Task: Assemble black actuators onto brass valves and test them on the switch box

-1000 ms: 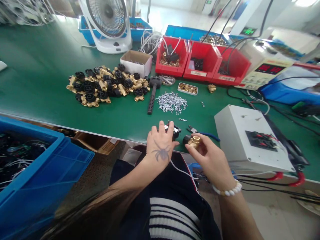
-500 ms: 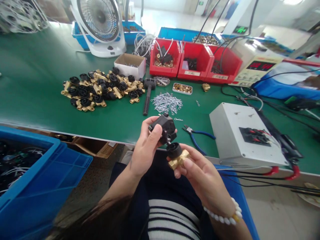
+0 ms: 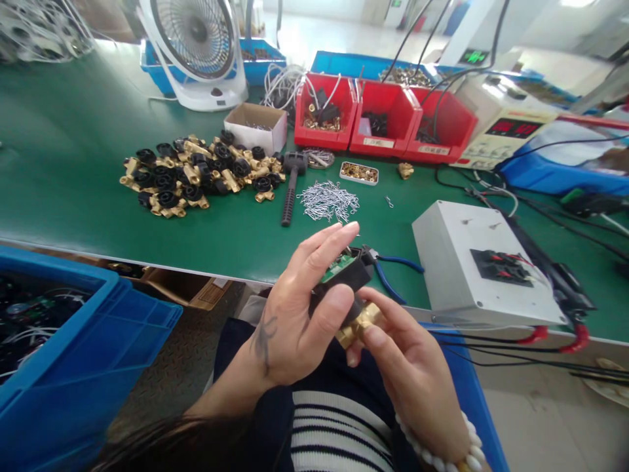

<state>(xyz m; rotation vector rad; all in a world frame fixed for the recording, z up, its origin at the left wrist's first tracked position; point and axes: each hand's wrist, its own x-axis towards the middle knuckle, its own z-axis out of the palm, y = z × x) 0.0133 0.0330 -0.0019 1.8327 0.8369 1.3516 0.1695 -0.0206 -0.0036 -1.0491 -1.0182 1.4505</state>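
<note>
My left hand (image 3: 307, 308) is wrapped round a black actuator housing (image 3: 351, 272), thumb on the near side and fingers on the far side. Its upward face shows a green circuit board (image 3: 340, 263). Below it, my right hand (image 3: 398, 354) grips a brass valve body (image 3: 361, 324) between thumb and fingers. The housing sits against the top of the valve; my left thumb and palm hide most of the join. Just beyond the hands lie blue-handled cutters (image 3: 393, 269) and a heap of silver spring clips (image 3: 328, 200).
A pile of brass valves with black collars (image 3: 196, 174) lies left of a black mallet (image 3: 293, 187). Red bins (image 3: 327, 137), a white fan (image 3: 211, 98) and a power supply (image 3: 506, 124) stand behind. At right is a grey box (image 3: 472, 262); a blue crate (image 3: 88, 367) stands at left.
The black housing has come down onto the valve and turned so its circuit board faces up. My left hand has moved right and rolled over it, with the back of the hand now showing.
</note>
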